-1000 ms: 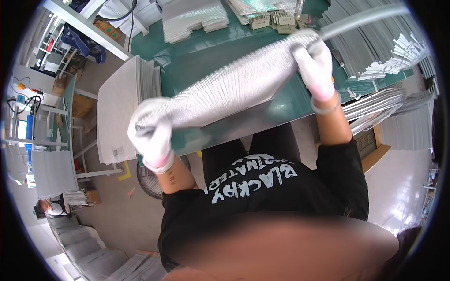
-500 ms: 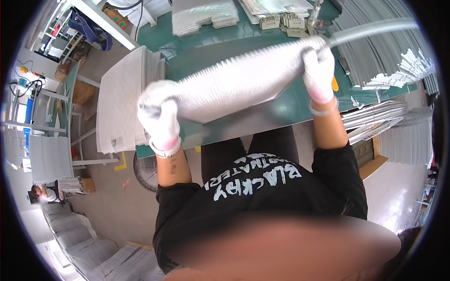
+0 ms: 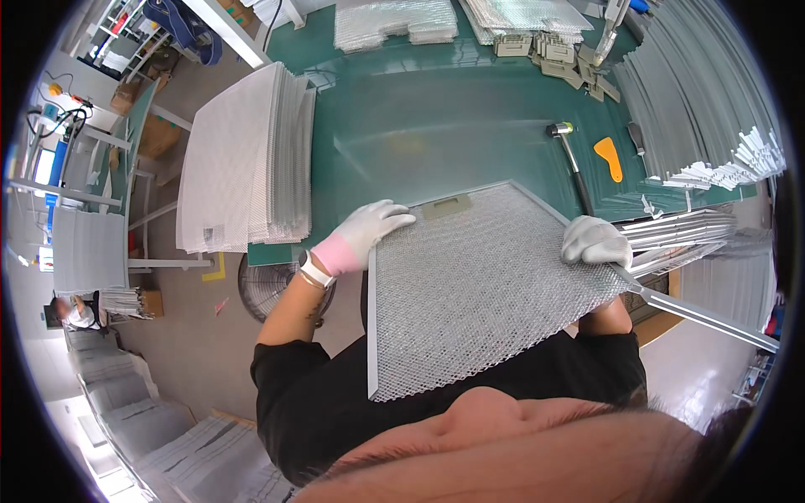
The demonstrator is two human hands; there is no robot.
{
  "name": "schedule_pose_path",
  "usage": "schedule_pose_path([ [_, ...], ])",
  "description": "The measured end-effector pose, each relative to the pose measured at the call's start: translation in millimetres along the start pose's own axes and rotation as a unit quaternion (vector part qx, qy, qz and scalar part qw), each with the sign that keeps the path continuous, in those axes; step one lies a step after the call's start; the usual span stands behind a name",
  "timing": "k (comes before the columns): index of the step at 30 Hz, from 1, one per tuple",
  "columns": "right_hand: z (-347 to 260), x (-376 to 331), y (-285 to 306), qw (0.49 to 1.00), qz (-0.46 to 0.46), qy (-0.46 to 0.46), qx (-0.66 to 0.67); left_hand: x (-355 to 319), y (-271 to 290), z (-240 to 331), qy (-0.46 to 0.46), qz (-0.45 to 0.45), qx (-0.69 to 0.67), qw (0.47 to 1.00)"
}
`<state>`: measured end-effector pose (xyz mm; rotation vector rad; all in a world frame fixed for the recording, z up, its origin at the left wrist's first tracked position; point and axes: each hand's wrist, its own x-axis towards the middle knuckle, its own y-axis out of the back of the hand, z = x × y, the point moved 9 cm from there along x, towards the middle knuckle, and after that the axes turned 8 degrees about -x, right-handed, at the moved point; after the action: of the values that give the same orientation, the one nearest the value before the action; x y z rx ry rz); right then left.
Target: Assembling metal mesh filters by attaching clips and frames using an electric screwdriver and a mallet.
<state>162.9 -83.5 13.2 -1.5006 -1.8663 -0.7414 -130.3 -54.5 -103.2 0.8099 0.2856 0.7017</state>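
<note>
A silvery metal-mesh filter panel (image 3: 486,289) is tilted up in front of my body. Metal frame strips run along its left, far and right edges; bare mesh shows at the near edge. A beige latch plate (image 3: 447,207) sits on its far edge. From the right corner a loose-ended frame strip (image 3: 708,317) sticks out. My left hand (image 3: 362,235), in a white glove with a pink cuff, grips the far left corner, fingers over the edge. My right hand (image 3: 595,242), also gloved, is closed around the frame at the right corner.
On the green table (image 3: 402,126) lie a hammer (image 3: 572,163), an orange scraper (image 3: 609,159) and loose beige latch plates (image 3: 558,63). Mesh sheets (image 3: 243,159) are stacked at left. Bundled frame strips (image 3: 704,101) fill the right. A floor fan (image 3: 272,289) stands below.
The panel came down from over the table toward my body and turned its mesh face up. The frame strip at the right swung from pointing far right to nearer me. Both hands moved nearer.
</note>
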Motion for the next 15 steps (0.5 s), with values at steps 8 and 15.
schedule_pose_path([
  [8, 3, -2, 1, 1.0, 0.011, 0.003, -0.009, -10, -9, -37, 0.155, 0.0, 0.105, 0.982],
  [15, 39, 44, 9, 0.991, 0.051, -0.071, -0.1, -17, 80, 69, -0.075, 0.201, -0.277, 0.937],
])
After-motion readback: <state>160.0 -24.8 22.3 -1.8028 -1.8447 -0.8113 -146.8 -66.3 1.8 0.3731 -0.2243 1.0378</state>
